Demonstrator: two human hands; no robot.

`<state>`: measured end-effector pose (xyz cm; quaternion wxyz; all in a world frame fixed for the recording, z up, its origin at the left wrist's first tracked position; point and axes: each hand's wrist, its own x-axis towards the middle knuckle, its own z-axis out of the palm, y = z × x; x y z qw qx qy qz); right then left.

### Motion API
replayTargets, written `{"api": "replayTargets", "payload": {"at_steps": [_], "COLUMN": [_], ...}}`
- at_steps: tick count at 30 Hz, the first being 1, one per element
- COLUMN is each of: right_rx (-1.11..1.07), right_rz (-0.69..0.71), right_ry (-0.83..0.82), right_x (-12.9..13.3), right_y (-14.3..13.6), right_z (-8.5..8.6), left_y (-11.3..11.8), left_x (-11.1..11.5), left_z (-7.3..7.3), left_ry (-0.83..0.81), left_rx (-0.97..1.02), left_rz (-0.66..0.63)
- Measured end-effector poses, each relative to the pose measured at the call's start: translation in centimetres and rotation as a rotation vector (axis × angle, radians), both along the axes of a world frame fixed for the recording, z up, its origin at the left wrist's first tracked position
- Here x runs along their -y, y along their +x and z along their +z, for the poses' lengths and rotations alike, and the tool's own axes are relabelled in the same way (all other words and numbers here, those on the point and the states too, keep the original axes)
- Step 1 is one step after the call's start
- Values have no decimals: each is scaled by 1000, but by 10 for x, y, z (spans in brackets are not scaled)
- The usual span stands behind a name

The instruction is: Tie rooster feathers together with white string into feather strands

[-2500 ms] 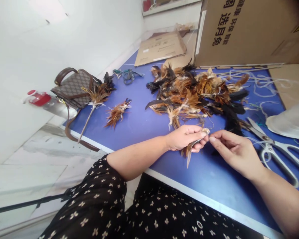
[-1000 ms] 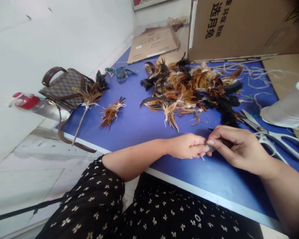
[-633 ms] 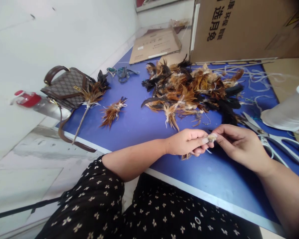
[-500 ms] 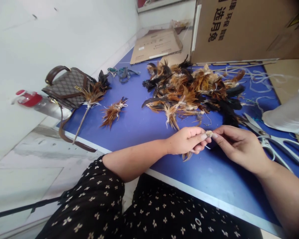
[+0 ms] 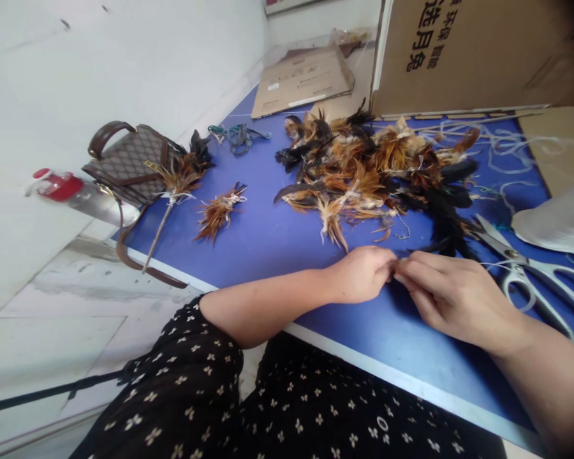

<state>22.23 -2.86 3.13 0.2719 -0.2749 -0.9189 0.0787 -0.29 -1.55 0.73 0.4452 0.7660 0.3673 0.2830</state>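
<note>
My left hand is closed above the blue table, its fingertips meeting those of my right hand. What they pinch between them is mostly hidden by the fingers. My right hand is closed as well, and a thin white string runs from behind it toward the scissors. Beyond both hands lies a pile of brown, orange and black feathers. A small feather bundle tied with white string rests to the left.
A feather bundle on a stick leans by a patterned handbag and a red-capped bottle. Flat cardboard and a large box stand at the back. A white spool sits on the right.
My left hand has turned over, its back now facing up. The small pale piece and the feather tips below the left hand are now hidden. The view has shifted slightly.
</note>
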Motion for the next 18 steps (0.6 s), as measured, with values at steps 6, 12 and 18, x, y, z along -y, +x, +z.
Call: {"api": "replayTargets", "payload": {"at_steps": [6,12,18], "right_rx": [-202,-324,-353], "right_rz": [-35,-148,-193], "right_ry": [-325,-563,-428], "right_x": [-8,-12,-7], "right_y": [10,9,0], "right_z": [3,2,0], "left_y": [-3,-2,4], "left_x": [0,4,2], "left_z": [8,8,10], "left_ry": [36,-396,-664], "left_rx": [-33,287,521], "left_rz": [-274,-156,-88]}}
